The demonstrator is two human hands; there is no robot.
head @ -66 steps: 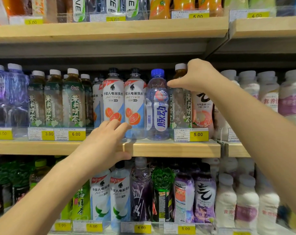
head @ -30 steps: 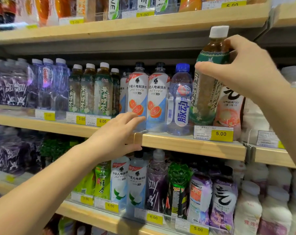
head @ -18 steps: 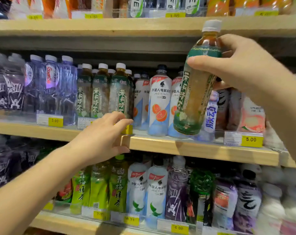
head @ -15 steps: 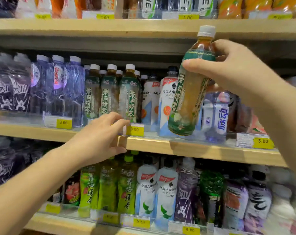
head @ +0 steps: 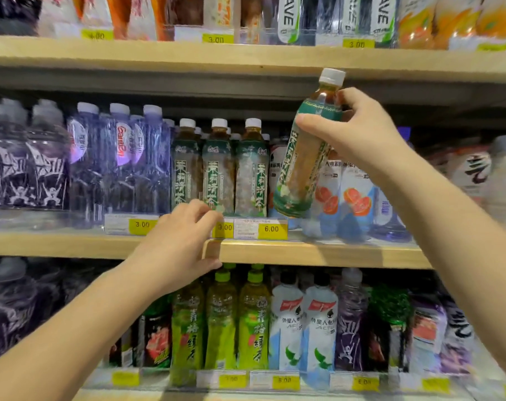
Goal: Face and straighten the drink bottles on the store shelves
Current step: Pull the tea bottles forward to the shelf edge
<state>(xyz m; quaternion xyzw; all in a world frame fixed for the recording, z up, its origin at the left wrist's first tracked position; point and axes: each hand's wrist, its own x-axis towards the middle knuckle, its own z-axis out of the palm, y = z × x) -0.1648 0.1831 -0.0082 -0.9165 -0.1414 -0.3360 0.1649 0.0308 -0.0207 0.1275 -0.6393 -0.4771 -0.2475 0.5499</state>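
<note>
My right hand (head: 359, 134) grips a green-labelled tea bottle (head: 302, 157) with a white cap by its neck and shoulder. The bottle hangs tilted in the air in front of the middle shelf, its base leaning left. Just left of it stands a row of three matching tea bottles (head: 218, 169) on the middle shelf (head: 318, 251). My left hand (head: 178, 244) rests on the shelf's front edge below those bottles, thumb under the board and fingers over the price rail.
White and blue bottles with orange slices (head: 353, 192) stand behind the held bottle. Clear purple-tinted water bottles (head: 121, 160) fill the shelf's left. The upper shelf board (head: 246, 56) is close above. Green tea bottles (head: 221, 322) and others line the lower shelf.
My right hand lifted the tea bottle out of its spot at the right and carried it left, toward the matching tea row. My left hand stayed on the shelf edge.
</note>
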